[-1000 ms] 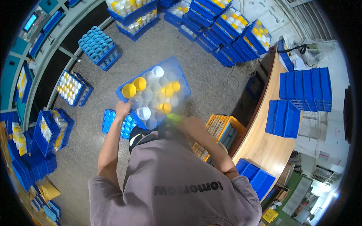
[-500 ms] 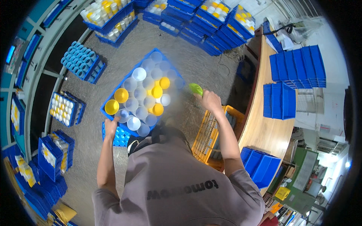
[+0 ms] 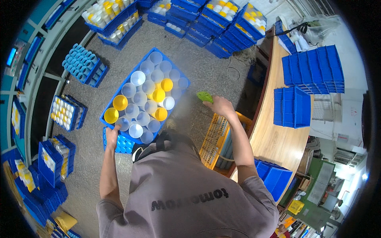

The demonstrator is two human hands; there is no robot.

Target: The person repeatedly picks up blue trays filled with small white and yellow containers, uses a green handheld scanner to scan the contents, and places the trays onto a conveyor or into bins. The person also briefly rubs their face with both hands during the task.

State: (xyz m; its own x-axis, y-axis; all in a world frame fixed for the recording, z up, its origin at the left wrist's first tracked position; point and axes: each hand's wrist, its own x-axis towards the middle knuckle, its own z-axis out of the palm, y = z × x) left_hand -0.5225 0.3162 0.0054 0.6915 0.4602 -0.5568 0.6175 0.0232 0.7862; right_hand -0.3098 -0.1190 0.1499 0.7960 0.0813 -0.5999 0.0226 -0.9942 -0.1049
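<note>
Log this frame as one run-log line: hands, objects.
left hand: gripping near edge of blue plastic crate of yellow and clear cups | right hand: raised right of crate, holding small green object

Both forearms rise from lower centre of frame. Left hand (image 3: 112,135) at centre left, arm nearly straight, fingers curled in a grip. Right hand (image 3: 219,105) right of centre, elbow bent, fingers closed, wrist cocked left.

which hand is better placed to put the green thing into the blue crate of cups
Right. The right hand already holds the small green object just beside the blue plastic crate of yellow and white cups. The left hand grips the crate's near edge, seemingly steadying it.
</note>
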